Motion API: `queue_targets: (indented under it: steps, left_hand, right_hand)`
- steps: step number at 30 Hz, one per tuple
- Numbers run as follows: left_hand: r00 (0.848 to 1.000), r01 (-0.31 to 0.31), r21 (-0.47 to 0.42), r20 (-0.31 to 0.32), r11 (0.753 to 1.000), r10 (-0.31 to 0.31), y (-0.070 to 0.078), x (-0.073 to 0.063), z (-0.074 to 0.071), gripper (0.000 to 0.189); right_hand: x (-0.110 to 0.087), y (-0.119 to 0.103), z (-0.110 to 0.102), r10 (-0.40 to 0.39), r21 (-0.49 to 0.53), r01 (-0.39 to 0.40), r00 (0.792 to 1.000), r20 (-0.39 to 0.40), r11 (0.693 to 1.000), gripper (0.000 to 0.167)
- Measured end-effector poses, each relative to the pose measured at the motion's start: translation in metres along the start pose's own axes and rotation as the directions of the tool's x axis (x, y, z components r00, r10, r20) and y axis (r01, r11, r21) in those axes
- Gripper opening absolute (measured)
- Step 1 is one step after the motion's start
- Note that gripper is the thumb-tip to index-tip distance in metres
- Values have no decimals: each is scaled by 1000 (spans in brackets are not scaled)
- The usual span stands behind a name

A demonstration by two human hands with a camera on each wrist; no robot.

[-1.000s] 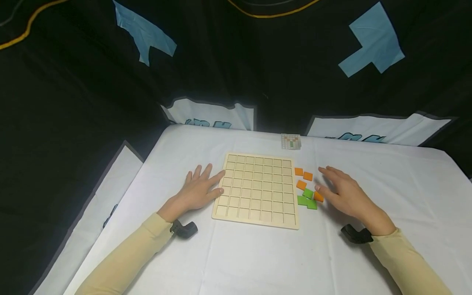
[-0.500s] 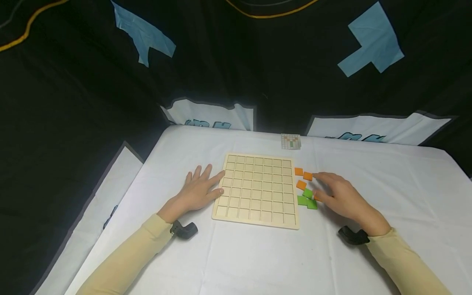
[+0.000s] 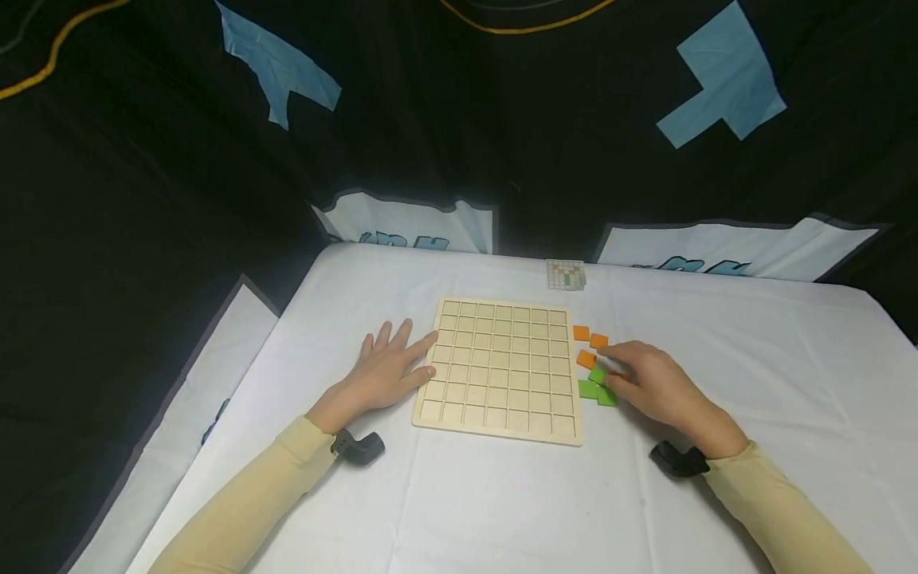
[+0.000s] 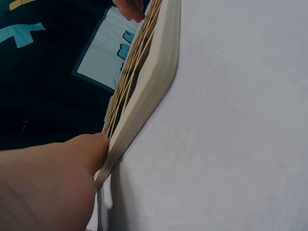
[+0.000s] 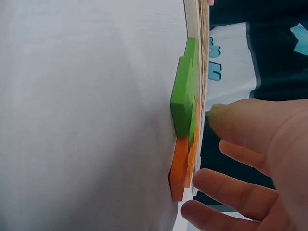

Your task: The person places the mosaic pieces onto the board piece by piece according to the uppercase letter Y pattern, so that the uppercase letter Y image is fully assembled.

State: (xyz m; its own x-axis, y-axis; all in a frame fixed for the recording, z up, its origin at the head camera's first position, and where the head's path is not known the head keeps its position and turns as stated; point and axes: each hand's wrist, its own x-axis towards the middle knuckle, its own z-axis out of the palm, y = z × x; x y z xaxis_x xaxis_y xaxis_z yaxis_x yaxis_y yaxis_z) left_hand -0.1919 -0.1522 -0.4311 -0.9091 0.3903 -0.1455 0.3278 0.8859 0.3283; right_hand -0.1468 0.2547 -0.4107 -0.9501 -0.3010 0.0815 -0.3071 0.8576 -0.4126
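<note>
A pale wooden board with a grid of square recesses lies on the white table. My left hand rests at its left edge, fingers spread, with the thumb and index finger touching the frame. Beside the board's right edge lie green square tiles and orange square tiles. Over these hovers my right hand, its thumb and fingers apart with nothing between them. In the right wrist view the thumb is close by a green tile. An orange tile, hidden under the hand in the head view, shows there too.
Behind the board, near the table's far edge, sits a small stack of cards printed with a coloured grid. Dark cloth hangs behind the table. Each wrist bears a black camera mount, the right one low over the table.
My right hand has moved left and slightly down over the tiles, covering the nearest orange one in the head view. The left hand and the board have stayed put.
</note>
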Motion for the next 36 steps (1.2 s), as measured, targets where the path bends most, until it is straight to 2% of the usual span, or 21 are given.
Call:
queue_targets:
  steps: [11,17,26,36]
  left_hand:
    - [1000,-5,-5,-11,1000,5,0,0,1,65]
    - [1000,-5,-6,-11,1000,5,0,1,2,65]
    - [999,0,-10,-33,1000,-1,-3,-1,4,65]
    - [1000,6,-18,-10,1000,-6,-2,0,2,65]
  right_hand:
    - [3,-1,4,-62,-38,62,998,16,997,34]
    - [3,-5,4,-45,-54,46,999,17,997,31]
    - [10,-9,5,-72,-88,75,997,33,993,23]
    - [11,-7,4,-66,-91,70,997,36,993,24]
